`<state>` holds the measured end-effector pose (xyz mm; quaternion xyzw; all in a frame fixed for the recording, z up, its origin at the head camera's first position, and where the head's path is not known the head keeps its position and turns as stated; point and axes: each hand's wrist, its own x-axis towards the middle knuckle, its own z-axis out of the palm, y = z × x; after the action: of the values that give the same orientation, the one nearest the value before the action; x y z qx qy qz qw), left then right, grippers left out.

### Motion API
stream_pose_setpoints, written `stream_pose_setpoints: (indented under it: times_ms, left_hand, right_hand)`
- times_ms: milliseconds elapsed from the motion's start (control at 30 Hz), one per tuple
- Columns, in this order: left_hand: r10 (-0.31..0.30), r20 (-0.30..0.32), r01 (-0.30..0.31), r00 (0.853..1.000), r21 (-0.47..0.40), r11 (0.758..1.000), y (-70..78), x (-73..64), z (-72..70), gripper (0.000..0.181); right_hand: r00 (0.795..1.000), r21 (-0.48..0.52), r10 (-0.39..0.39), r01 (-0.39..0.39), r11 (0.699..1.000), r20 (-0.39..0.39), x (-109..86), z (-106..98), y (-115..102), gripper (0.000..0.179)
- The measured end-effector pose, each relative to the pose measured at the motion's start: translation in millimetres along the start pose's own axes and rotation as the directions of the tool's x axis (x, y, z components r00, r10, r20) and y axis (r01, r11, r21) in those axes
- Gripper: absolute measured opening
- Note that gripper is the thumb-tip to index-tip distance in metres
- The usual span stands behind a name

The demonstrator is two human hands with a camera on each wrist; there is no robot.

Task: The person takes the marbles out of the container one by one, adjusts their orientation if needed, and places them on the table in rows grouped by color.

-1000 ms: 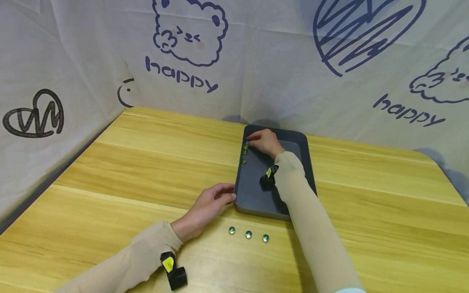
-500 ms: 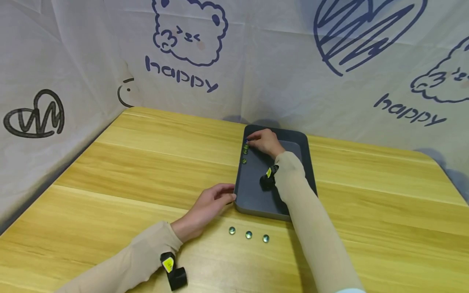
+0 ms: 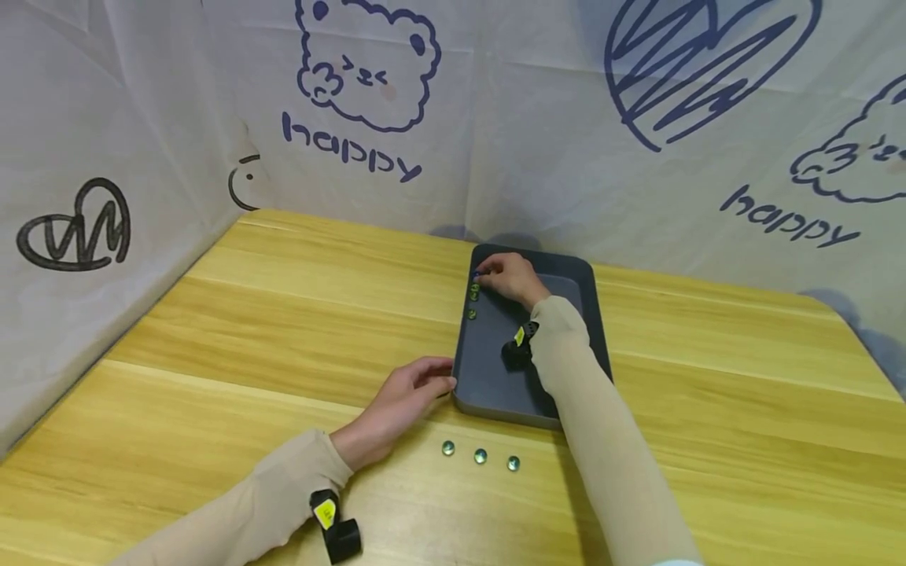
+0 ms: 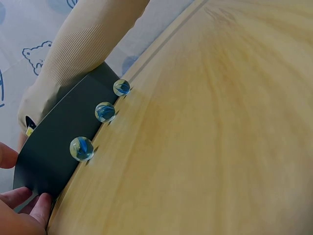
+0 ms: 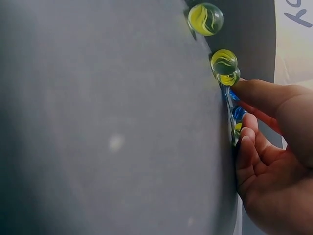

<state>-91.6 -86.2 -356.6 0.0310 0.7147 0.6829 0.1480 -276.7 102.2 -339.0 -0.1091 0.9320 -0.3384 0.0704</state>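
A dark grey baking tray (image 3: 495,369) lies on the table. My right hand (image 3: 513,277) reaches into its far left corner, thumb and curled fingers around a blue marble (image 5: 238,113) by the side wall. Another blue marble (image 5: 234,95) shows partly behind the thumb, and a yellow marble (image 5: 238,129) is mostly hidden by fingertips. Closer along that wall lie yellow-green marbles, two touching and one yellow-green marble (image 5: 206,19) apart. My left hand (image 3: 399,401) touches the tray's near left side with extended fingers (image 4: 41,208) against the outer wall.
In front of the tray, three clear marbles with blue swirls stand in a row on the table: a left marble (image 3: 448,448), a middle marble (image 3: 480,456) and a right marble (image 3: 513,464). A white cloth (image 3: 524,141) with drawings hangs behind the wooden table (image 3: 297,314).
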Motion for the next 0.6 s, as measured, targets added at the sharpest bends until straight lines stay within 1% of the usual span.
stream_pose_setpoints:
  times_ms: [133, 367, 600]
  left_hand:
    - [0.000, -0.003, 0.000, 1.000, 0.001, 1.000, 0.2, -0.2, 0.3, 0.039]
    - [0.000, -0.004, 0.000, 1.000, 0.002, 1.000, 0.1, -0.3, 0.7, 0.040]
    - [0.002, -0.007, -0.002, 1.000, 0.009, 1.000, -0.1, -1.0, 0.7, 0.041]
  right_hand:
    - [1.000, 0.024, 0.003, -0.003, 1.000, -0.005, 0.0, 0.0, 0.5, 0.027]
    - [0.998, 0.151, 0.065, -0.066, 0.986, 0.011, -1.3, -1.1, 1.5, 0.029]
    - [0.997, 0.188, 0.081, -0.082, 0.979, 0.012, -1.3, -2.7, 2.0, 0.031]
